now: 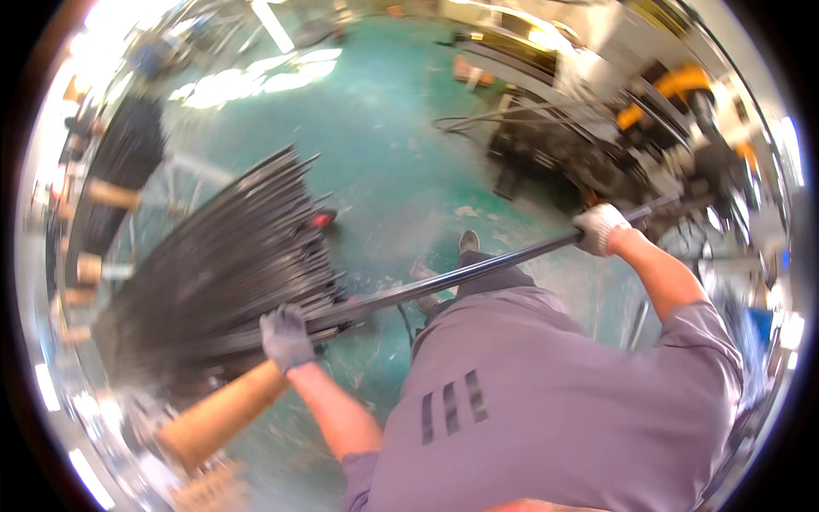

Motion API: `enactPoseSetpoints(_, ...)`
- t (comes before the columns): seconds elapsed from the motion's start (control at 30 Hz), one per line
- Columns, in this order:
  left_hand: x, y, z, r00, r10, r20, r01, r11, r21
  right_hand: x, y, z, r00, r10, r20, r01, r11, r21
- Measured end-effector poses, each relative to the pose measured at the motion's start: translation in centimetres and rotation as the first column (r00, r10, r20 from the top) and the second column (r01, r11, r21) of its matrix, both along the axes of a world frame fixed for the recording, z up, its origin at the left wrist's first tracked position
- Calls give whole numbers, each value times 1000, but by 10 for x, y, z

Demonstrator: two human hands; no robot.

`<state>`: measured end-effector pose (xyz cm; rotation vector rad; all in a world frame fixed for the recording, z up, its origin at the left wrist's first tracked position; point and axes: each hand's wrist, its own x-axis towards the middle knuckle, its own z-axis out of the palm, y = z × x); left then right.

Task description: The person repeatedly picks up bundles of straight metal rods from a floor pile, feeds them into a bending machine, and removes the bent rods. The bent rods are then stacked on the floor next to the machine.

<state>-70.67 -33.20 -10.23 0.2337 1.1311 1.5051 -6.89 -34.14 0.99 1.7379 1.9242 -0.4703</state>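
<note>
A long dark metal bar crosses in front of my body, its right side higher in the picture. My right hand, in a pale work glove, is closed around it toward the right end. Farther left, my left hand, in a grey glove, is closed on the bar beside the pile. A large stack of similar long dark bars lies to my left, their uneven ends pointing toward me. Motion blurs the stack, and where the held bar's left end lies among them I cannot tell.
Near my left hand lies a thick tan cardboard-like roll. Another dark bundle rests on a stand at the far left. Dark machinery with cables stands ahead right, with a yellow-orange machine part beyond. The floor is green.
</note>
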Motion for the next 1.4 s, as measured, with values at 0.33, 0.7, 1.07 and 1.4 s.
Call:
enactPoseSetpoints(0.33, 61, -6, 35, 855, 243, -458, -370, 904, -213, 3, -34, 8, 977, -94, -191, 122, 983, 140)
enactPoseSetpoints(0.7, 151, -8, 46, 670, 566, -480, -742, 528, -413, 98, -69, 16, 964, -10, -266, 111, 923, 369)
enactPoseSetpoints(1.07, 268, -43, 86, 950, 236, 205, -162, 933, -322, 201, -133, -72, 923, -27, -385, 282, 729, 624)
enactPoseSetpoints(1.4, 365, -35, 164, 816, -242, -526, 404, 889, 217, 218, -166, -234, 744, -437, -506, 622, 729, 286)
